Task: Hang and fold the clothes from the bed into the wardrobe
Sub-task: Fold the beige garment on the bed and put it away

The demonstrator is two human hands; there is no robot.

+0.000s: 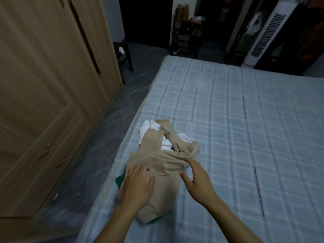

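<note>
1. A beige garment (157,174) lies rumpled on the bed (245,128) near its left edge, toward 6 o'clock in the view, with one twisted length running up toward 12 o'clock.
2. White cloth (149,128) lies under and beside the beige piece at its 12 o'clock end, and a bit of green cloth (119,180) shows from under it at 9 o'clock; a second green sliver shows at its near edge.
3. The left hand (136,186) rests flat, palm down, on the near part of the beige garment, fingers spread and gripping nothing.
4. The right hand (196,178) is at 3 o'clock of the garment, fingers loose and apart, the fingertips touching or just over a fold of the beige fabric; nothing is clasped.
5. The bed carries a pale blue checked sheet with darker stripes; short dark marks along the stripes may be print, but they are too blurred to read.
6. A light wooden wardrobe (43,85) stands at 9 to 10 o'clock, doors closed, with metal handles low down.
7. A white tower fan (268,32) stands past the bed at 1 o'clock; no label on it can be read.
8. A dark shoe rack (187,35) stands at 12 o'clock.
</note>
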